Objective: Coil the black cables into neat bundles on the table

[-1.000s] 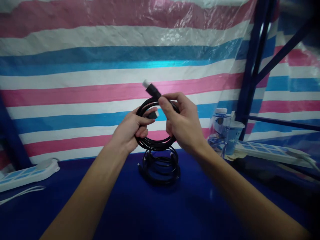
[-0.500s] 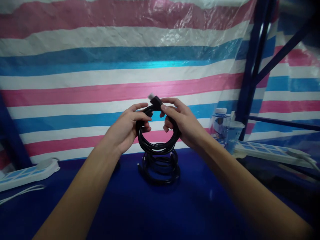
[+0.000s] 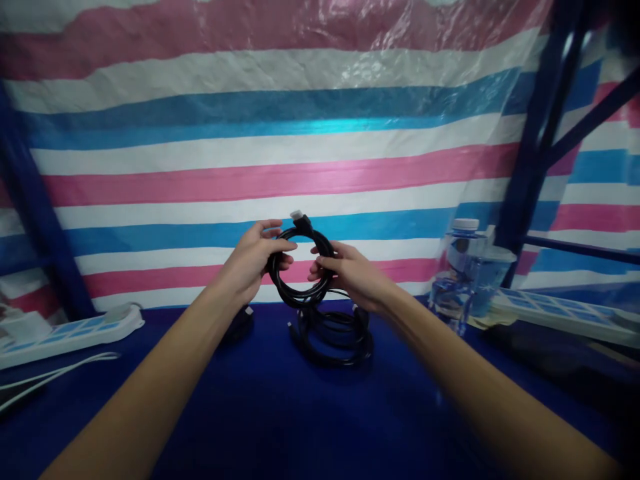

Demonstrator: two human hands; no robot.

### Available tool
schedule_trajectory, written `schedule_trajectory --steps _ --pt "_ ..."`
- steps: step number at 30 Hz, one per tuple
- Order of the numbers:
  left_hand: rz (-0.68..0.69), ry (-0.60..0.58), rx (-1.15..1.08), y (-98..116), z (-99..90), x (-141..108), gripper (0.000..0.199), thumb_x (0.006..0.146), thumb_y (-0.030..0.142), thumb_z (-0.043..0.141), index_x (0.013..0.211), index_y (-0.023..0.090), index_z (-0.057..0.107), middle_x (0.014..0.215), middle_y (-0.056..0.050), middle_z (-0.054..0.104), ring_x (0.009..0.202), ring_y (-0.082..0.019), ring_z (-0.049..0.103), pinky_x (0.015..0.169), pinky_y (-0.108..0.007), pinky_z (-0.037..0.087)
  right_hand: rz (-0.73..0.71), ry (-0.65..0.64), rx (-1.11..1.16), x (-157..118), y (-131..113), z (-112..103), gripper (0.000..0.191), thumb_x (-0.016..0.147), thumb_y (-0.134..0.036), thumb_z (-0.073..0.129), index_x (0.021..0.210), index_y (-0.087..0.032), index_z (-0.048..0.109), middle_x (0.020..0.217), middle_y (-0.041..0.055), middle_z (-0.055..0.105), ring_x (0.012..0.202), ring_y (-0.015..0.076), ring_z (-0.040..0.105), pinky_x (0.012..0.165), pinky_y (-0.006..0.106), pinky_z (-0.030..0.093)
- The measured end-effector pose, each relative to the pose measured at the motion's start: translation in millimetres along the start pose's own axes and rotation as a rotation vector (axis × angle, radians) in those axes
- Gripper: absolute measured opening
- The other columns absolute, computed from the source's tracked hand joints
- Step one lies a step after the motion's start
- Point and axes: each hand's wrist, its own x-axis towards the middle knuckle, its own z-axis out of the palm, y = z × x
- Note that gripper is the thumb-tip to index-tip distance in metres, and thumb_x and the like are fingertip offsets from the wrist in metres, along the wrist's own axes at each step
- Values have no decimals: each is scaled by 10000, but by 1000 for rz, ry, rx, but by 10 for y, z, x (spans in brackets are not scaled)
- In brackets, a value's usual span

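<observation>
Your left hand (image 3: 245, 263) is closed on the coil (image 3: 287, 290), thumb on the near face at its left side, fingers behind. Your right hand (image 3: 356, 273) is closed on it too, pinching the right side between thumb and fingers. Coil is black cable, several turns, held up off the table (image 3: 300, 427), roughly upright, ring opening facing you. Its plug (image 3: 303, 225) sticks up past the top of the ring, silver tip tilted up and left, clear of your fingertips. Can't make out the other end.

Second coil (image 3: 333, 361) lies on the table just below and behind the held one, loose loops, one small connector end poking out on its left. Third bundle (image 3: 239, 327) sits left of that, partly hidden by your left forearm, one silver tip showing.

Right side: bottle (image 3: 451, 287), clear, white cap, upright; cup (image 3: 493, 277) just beside it, partly overlapped by it. Right strip (image 3: 565, 312) runs off past the cup. Left side: left strip (image 3: 75, 335) with a white adapter (image 3: 25, 327) on it, and a white cord (image 3: 60, 373) in front. Behind everything: striped sheet (image 3: 300, 180), blue post (image 3: 537, 147) at right.
</observation>
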Motion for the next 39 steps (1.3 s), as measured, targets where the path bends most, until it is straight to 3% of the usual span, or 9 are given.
schedule_trajectory --steps 3,6,9,12,16,22,30,35,39 --pt "-103 83 -59 -218 -209 -140 456 670 297 719 1071 229 513 1032 -71 599 662 -139 624 586 -269 488 53 88 111 162 219 281 101 773 -104 474 858 -157 463 639 -3 498 611 130 557 632 298 466" --pt "-223 182 -325 -409 -327 -226 214 747 319 640 862 161 551 794 -41 631 675 -117 608 602 -227 476 70 100 133 286 392 630 115 754 -77 415 821 -170 405 646 -22 453 574 94 512 597 253 446" --pt "-265 349 -441 -463 -447 -150 266 776 276 587 606 179 406 427 74 408 412 -55 449 481 -180 413 97 56 84 321 502 928 168 716 -54 399 827 -178 374 659 -27 431 572 92 490 549 232 431" --pt "-281 368 -405 -415 -647 -16 434 756 335 605 534 206 255 344 117 196 300 -35 230 361 -167 292 92 -9 -21 318 553 1076 238 694 -58 431 889 -184 377 696 -27 417 588 105 495 506 230 435" --pt "-370 304 -276 -441 -919 55 484 698 402 657 498 219 256 319 115 186 279 -35 159 308 -185 196 102 -192 -162 356 599 1120 348 673 -41 463 996 -158 406 670 -28 457 490 114 513 431 249 440" --pt "-280 423 -20 -748 -1221 81 389 714 566 566 675 188 483 350 114 254 285 -52 245 318 -183 213 153 -306 -319 508 746 1231 433 688 -31 485 1105 -129 428 637 -26 502 401 96 490 383 241 443" --pt "-404 273 340 -994 -1681 395 175 815 300 560 813 125 575 682 12 562 546 -88 506 540 -245 429 298 -226 -582 1029 965 1322 225 902 -256 466 1075 -116 498 828 24 564 567 81 553 494 221 484" --pt "-414 189 551 -1210 -1849 349 136 618 135 686 724 156 603 629 15 576 594 -130 525 553 -233 382 396 -289 -831 1097 1163 1320 202 882 -298 529 951 -113 572 796 12 591 604 88 561 534 232 486" --pt "-424 125 563 -1209 -1871 228 273 584 212 659 856 199 660 645 -13 628 605 -171 552 489 -219 335 390 -361 -880 1067 1224 1249 200 891 -303 513 906 -113 572 687 -17 570 508 67 525 476 208 461"
